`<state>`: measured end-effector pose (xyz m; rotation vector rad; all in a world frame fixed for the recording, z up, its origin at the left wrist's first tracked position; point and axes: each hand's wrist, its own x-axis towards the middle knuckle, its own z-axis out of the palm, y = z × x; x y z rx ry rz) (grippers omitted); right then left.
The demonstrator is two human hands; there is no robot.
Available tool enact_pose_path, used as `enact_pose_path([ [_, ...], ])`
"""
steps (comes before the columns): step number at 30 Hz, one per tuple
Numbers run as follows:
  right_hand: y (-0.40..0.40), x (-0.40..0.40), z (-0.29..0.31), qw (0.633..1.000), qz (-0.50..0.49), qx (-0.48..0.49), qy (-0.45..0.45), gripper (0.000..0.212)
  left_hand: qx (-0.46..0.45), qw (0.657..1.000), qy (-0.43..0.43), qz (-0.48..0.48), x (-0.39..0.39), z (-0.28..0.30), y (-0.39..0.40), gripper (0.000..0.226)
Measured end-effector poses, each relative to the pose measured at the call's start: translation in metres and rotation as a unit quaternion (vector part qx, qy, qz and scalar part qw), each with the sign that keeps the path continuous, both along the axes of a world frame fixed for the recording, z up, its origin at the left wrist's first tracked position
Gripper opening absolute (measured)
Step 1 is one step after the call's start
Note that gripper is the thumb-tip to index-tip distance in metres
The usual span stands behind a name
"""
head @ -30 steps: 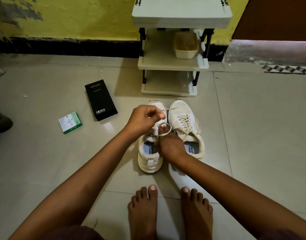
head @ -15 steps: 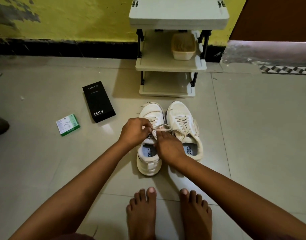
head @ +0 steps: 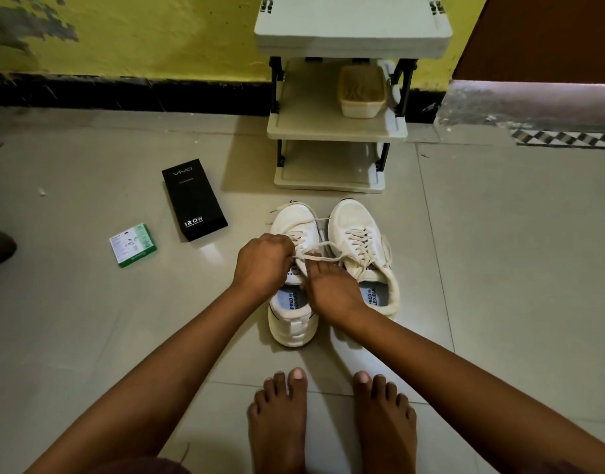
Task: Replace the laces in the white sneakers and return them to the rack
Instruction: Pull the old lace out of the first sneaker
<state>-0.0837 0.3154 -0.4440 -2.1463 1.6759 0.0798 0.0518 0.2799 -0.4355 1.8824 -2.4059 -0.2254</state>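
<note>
Two white sneakers stand side by side on the floor, toes toward the rack (head: 335, 131). The left sneaker (head: 294, 319) has a cream lace (head: 328, 249) partly threaded, with loose ends trailing over its toe. My left hand (head: 261, 265) pinches the lace at the left side of the tongue. My right hand (head: 331, 289) pinches the same lace just to the right, over the shoe's opening. The right sneaker (head: 357, 234) is fully laced and untouched.
A beige tub (head: 361, 94) sits on the rack's middle shelf; the bottom shelf holds nothing. A black phone box (head: 193, 203) and a small green-and-white box (head: 133, 244) lie on the tiles to the left. My bare feet (head: 328, 419) are just behind the shoes.
Both hands have come down from a raised loop of lace onto the left sneaker's tongue, and the lace now lies flatter across the shoe.
</note>
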Motion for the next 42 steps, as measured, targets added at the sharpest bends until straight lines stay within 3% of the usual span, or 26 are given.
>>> enact_pose_path([
  [1, 0.000, 0.000, 0.000, 1.000, 0.002, 0.000, 0.001, 0.053, 0.007, 1.000, 0.024, 0.010, 0.001, 0.002, -0.002, 0.017],
  [3, 0.000, -0.001, -0.001, 1.000, 0.005, 0.002, 0.004, 0.055, 0.050, 0.985, 0.157, 0.045, 0.001, 0.009, -0.002, 0.012],
  [5, -0.001, -0.001, -0.001, 1.000, 0.007, 0.010, 0.007, 0.057, 0.108, 0.923, 0.361, 0.075, -0.002, 0.022, 0.001, 0.007],
  [7, -0.001, -0.001, -0.002, 1.000, 0.007, 0.014, 0.005, 0.059, 0.121, 0.874, 0.460, 0.101, -0.004, 0.030, 0.004, 0.009],
  [9, -0.001, -0.001, -0.001, 1.000, 0.003, 0.014, 0.001, 0.059, 0.077, 0.915, 0.386, 0.090, -0.002, 0.029, 0.000, 0.012],
  [11, -0.001, 0.000, -0.001, 1.000, -0.002, 0.017, -0.005, 0.059, 0.081, 0.971, 0.222, 0.025, 0.003, 0.022, -0.002, 0.033],
  [13, -0.001, 0.000, -0.002, 1.000, -0.004, 0.016, -0.004, 0.057, 0.118, 0.987, 0.105, 0.002, 0.005, 0.013, 0.001, 0.044],
  [17, 0.000, 0.001, -0.003, 1.000, -0.005, 0.005, -0.001, 0.055, 0.016, 0.999, 0.025, 0.021, 0.000, 0.005, 0.010, 0.024],
  [19, 0.000, 0.001, -0.002, 1.000, -0.003, 0.002, 0.001, 0.054, -0.001, 0.999, 0.035, 0.022, -0.001, 0.004, 0.006, 0.019],
  [21, -0.001, 0.000, -0.001, 1.000, -0.001, 0.007, 0.005, 0.054, 0.036, 0.990, 0.128, 0.039, 0.001, 0.009, 0.001, 0.014],
  [24, -0.002, -0.001, -0.001, 1.000, 0.002, 0.022, 0.008, 0.058, 0.127, 0.918, 0.368, 0.071, 0.001, 0.023, 0.001, 0.008],
  [26, -0.001, -0.001, -0.001, 1.000, 0.003, 0.023, 0.011, 0.058, 0.136, 0.878, 0.449, 0.096, 0.001, 0.026, 0.003, 0.011],
  [27, -0.001, 0.000, -0.002, 1.000, 0.002, 0.025, 0.011, 0.058, 0.125, 0.880, 0.448, 0.093, 0.002, 0.025, 0.004, 0.012],
  [28, -0.001, 0.000, -0.002, 1.000, 0.001, 0.028, 0.011, 0.059, 0.107, 0.905, 0.407, 0.070, 0.004, 0.022, 0.002, 0.015],
  [30, -0.001, 0.001, -0.001, 0.999, 0.001, 0.034, 0.013, 0.059, 0.090, 0.971, 0.222, -0.002, 0.009, 0.014, 0.000, 0.030],
  [31, -0.001, 0.001, -0.001, 0.999, 0.000, 0.035, 0.014, 0.058, 0.088, 0.986, 0.140, -0.013, 0.010, 0.011, 0.001, 0.032],
  [34, 0.000, 0.002, 0.002, 1.000, -0.008, 0.016, 0.007, 0.056, 0.040, 0.998, 0.038, 0.008, 0.005, 0.002, 0.007, 0.025],
  [36, 0.001, 0.002, 0.003, 1.000, -0.014, 0.004, 0.006, 0.057, 0.017, 0.998, 0.056, 0.022, 0.002, 0.000, 0.007, 0.020],
  [38, 0.003, 0.001, 0.004, 1.000, -0.005, 0.007, 0.018, 0.059, 0.043, 0.985, 0.156, 0.063, 0.003, 0.004, 0.003, 0.015],
  [42, 0.002, -0.002, 0.005, 1.000, -0.007, 0.017, 0.020, 0.059, 0.142, 0.902, 0.400, 0.076, 0.005, 0.024, 0.001, 0.010],
])
